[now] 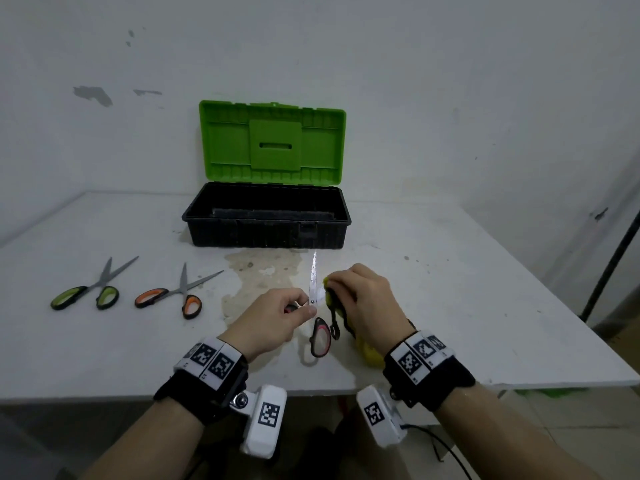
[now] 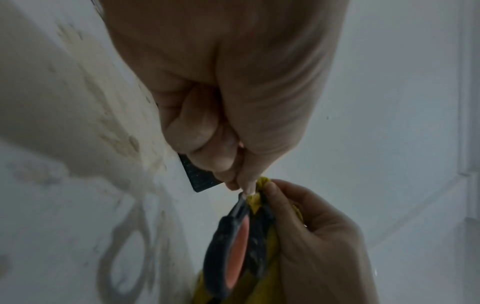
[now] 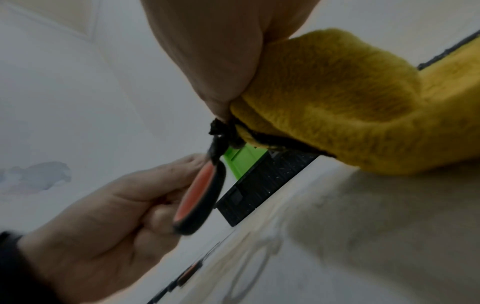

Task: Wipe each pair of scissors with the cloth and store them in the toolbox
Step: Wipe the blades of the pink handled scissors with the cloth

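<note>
My left hand (image 1: 307,308) pinches the red-handled scissors (image 1: 314,278) near the pivot, above the white table (image 1: 485,306). One blade points up toward the toolbox and a handle loop (image 1: 320,337) hangs below. My right hand (image 1: 334,289) grips a bunched yellow cloth (image 1: 367,351) with a dark edge, held against the scissors just right of the pivot. The left wrist view shows the handle (image 2: 239,246) beside the cloth (image 2: 255,202). In the right wrist view the cloth (image 3: 337,102) bulges from my fist above the handle (image 3: 200,195). The toolbox (image 1: 266,220) stands open behind, black base, green lid (image 1: 272,143) raised.
Green-handled scissors (image 1: 86,289) and orange-handled scissors (image 1: 173,292) lie open on the table's left side. A pale brown stain (image 1: 263,271) spreads in front of the toolbox. A wall rises right behind the box, and a dark pole (image 1: 609,265) leans past the table's right edge.
</note>
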Available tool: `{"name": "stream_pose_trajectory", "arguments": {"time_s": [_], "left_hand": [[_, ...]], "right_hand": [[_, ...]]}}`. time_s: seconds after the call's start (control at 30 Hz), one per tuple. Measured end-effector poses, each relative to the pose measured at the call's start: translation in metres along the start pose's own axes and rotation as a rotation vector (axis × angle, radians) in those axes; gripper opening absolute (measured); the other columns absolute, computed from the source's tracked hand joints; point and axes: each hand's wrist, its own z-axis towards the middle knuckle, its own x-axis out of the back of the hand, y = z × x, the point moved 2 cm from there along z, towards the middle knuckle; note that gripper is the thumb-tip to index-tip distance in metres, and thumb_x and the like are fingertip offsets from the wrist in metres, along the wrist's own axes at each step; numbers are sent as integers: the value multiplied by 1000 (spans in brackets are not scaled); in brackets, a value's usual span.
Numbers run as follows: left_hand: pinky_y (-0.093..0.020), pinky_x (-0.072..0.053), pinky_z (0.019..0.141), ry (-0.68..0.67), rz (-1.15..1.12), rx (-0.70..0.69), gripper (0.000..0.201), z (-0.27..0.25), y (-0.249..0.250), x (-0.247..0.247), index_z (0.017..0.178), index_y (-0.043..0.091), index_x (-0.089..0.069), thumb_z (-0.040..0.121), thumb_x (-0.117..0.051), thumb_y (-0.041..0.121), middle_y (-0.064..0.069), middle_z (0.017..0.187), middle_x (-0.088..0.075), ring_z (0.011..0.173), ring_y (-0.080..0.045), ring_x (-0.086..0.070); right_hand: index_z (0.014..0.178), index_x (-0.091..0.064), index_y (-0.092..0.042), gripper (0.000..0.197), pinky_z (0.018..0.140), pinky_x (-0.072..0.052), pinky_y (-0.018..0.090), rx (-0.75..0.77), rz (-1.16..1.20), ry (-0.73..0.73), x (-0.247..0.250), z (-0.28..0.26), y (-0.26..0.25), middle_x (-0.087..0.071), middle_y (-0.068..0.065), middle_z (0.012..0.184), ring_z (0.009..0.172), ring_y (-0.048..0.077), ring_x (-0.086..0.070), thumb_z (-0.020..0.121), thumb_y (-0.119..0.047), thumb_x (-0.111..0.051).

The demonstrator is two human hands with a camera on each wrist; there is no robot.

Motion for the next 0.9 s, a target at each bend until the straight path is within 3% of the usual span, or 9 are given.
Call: {"name": "stream_pose_trajectory", "arguments": {"time_s": [0.13, 0.27, 0.37, 0.43, 0.57, 0.67, 0.8, 0.9], "left_hand": [[-25, -40, 52, -19, -30, 23, 25, -3, -4, 0, 72, 22, -61, 96, -62, 29, -2, 62, -43, 53, -13, -38], [-19, -36, 45, -26, -49, 63, 25, -3, -2, 2, 74, 18, -60, 97, -61, 28, -1, 64, -47, 48, -9, -40], [-19, -31, 43, -38, -81, 96, 23, 0, -4, 6, 77, 16, -60, 97, -61, 28, 2, 60, -43, 45, -8, -38], [-20, -30, 42, -42, -88, 116, 21, 0, -5, 7, 81, 15, -60, 96, -62, 29, 2, 60, -44, 44, -8, -39], [-18, -33, 42, -41, -56, 89, 21, 1, -3, 6, 80, 16, -63, 97, -61, 28, 2, 61, -47, 45, -7, -41], [-19, -40, 49, -45, 13, 28, 24, 0, -1, 7, 78, 15, -64, 97, -61, 28, 5, 56, -45, 48, -7, -41], [-27, -45, 55, -50, 90, -30, 24, -1, -3, 9, 77, 16, -67, 95, -62, 30, -2, 65, -53, 57, -13, -48], [-29, -46, 57, -62, 145, -43, 22, -2, -4, 9, 75, 20, -69, 94, -64, 31, 1, 65, -58, 57, -12, -51]], "right_hand": [[96, -74, -17, 13, 82, -46, 22, -180, -55, 54, 15, 18, 23, -66, 0, 89, 84, 14, -59, 94, -21, -62], [98, -74, -23, 14, 90, -46, 23, -338, 31, 129, 35, 22, 32, -70, -10, 96, 92, 7, -62, 91, -32, -66], [101, -73, -29, 15, 81, -41, 6, -329, 92, 112, 44, 16, 19, -67, -21, 94, 89, -8, -60, 87, -32, -68], [106, -70, -32, 21, 75, -41, 1, -272, 126, 64, 45, 12, 8, -66, -21, 94, 89, -11, -59, 85, -28, -70], [101, -73, -26, 16, 82, -45, 13, 11, 22, -70, 40, 10, -11, -67, -13, 96, 89, 2, -60, 86, -19, -70], [101, -74, -23, 17, 80, -48, 16, 184, -43, -214, 28, 9, -20, -63, -8, 99, 87, 5, -60, 88, -14, -68], [104, -74, -21, 15, 73, -53, 30, 256, -123, -328, 15, 5, -25, -63, -5, 99, 82, 11, -61, 93, -18, -64], [102, -74, -20, 14, 70, -53, 33, 282, -160, -353, 8, 2, -30, -62, -2, 96, 80, 14, -60, 93, -19, -64]]}}
